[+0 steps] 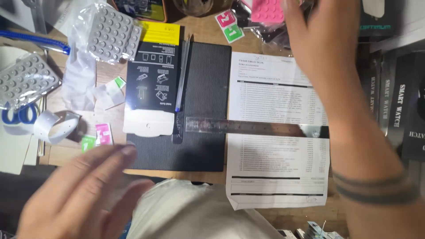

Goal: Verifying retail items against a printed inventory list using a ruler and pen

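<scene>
**Bare hands, a banded forearm, pale cloth below**

Both hands are bare: no gloves, rings or watch show on either. The left hand point(79, 194) is blurred, so fine detail on its fingers point(110, 161) cannot be made out. The right hand point(316, 33) runs into a bare, sleeveless forearm marked with two dark parallel bands point(374, 186) circling it, probably a tattoo. At the bottom centre lies a pale, off-white garment point(190, 210), smooth and unpatterned.

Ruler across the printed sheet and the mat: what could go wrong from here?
The metal ruler lies loose across the printed sheet, under the right forearm; a dip could knock it askew. The right hand reaches over the pink pad. The left hand, open near the small packets, could scatter them.
</scene>
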